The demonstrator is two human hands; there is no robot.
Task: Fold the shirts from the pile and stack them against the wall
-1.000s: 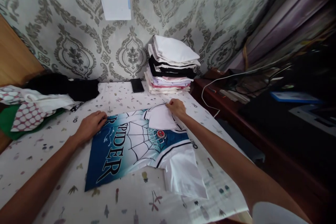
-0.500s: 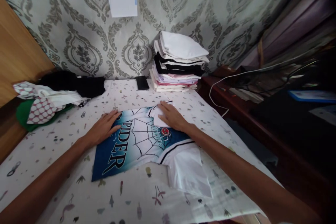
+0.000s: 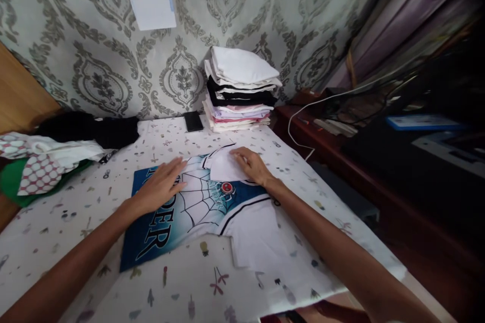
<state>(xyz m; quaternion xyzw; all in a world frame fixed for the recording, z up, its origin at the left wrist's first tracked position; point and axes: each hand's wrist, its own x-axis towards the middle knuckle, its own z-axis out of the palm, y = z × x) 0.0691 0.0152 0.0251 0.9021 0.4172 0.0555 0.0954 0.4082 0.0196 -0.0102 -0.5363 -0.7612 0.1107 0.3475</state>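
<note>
A blue and white T-shirt (image 3: 197, 202) with a spider-web print and large dark lettering lies on the patterned sheet, its collar side toward the right. Its far white sleeve (image 3: 223, 164) is folded inward over the shirt's body; the near sleeve (image 3: 253, 234) lies spread out toward me. My left hand (image 3: 162, 184) is open, palm down over the lettered part, fingers stretched. My right hand (image 3: 252, 165) rests at the folded sleeve with its fingers slightly bent and nothing visibly gripped; the palm side is hidden.
A stack of folded clothes (image 3: 242, 91) stands against the wall, with a black phone (image 3: 193, 121) beside it. Loose clothes (image 3: 60, 154) lie in a heap at the left. A dark red wooden table (image 3: 326, 136) with a white cable (image 3: 333, 97) borders the right side.
My left hand has moved right across the lettering. The right hand's fingers have drawn back toward the sleeve's edge and bent, showing more of the sleeve. The view has shifted slightly right.
</note>
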